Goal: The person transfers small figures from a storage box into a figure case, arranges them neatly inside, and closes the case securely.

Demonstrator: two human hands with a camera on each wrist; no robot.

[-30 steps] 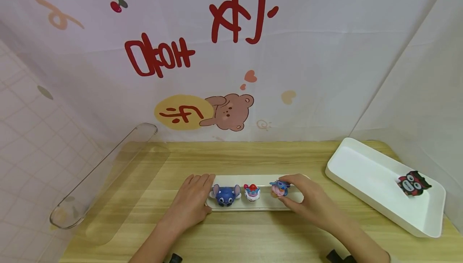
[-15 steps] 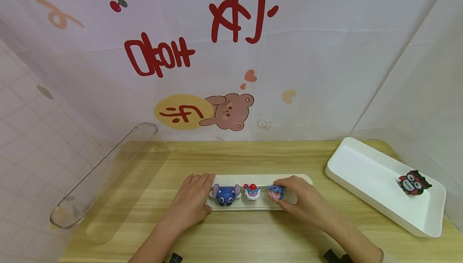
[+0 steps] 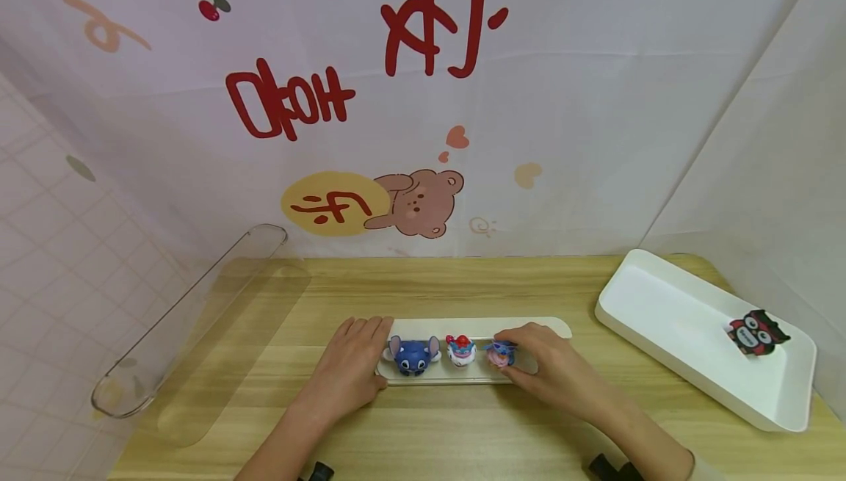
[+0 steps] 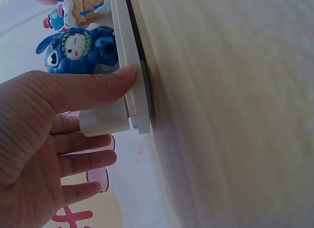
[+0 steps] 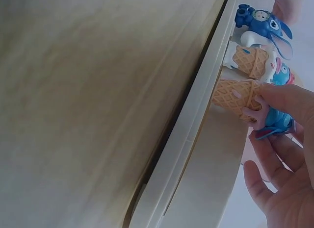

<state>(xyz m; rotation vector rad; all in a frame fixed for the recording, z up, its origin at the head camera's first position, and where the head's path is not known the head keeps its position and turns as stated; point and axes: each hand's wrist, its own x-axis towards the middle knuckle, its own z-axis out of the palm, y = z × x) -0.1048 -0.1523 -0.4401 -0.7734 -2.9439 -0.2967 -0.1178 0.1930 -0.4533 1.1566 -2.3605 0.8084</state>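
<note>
A long white display base [image 3: 463,328] carries three small figurines in a row. My left hand [image 3: 355,362] grips its left end, with the thumb [image 4: 105,88] against the front edge and the other fingers behind. Nearest that hand sits a blue big-eared figurine [image 3: 414,358]. In the middle stands an ice-cream-cone figurine [image 3: 461,353] with a red top. My right hand [image 3: 562,374] pinches a pink and blue ice-cream-cone figurine [image 3: 500,355] between thumb and fingers. In the right wrist view its waffle cone [image 5: 235,95] is at the base, close beside the middle figurine.
A clear plastic cover [image 3: 198,334] lies at the left on the wooden table [image 3: 449,429]. A white tray [image 3: 681,327] with an owl-shaped item [image 3: 756,334] in it stands at the right. A printed white curtain [image 3: 581,99] hangs behind.
My right hand has moved left along the base with the pink and blue figurine, bringing it closer to the middle one. The left hand keeps its grip in place.
</note>
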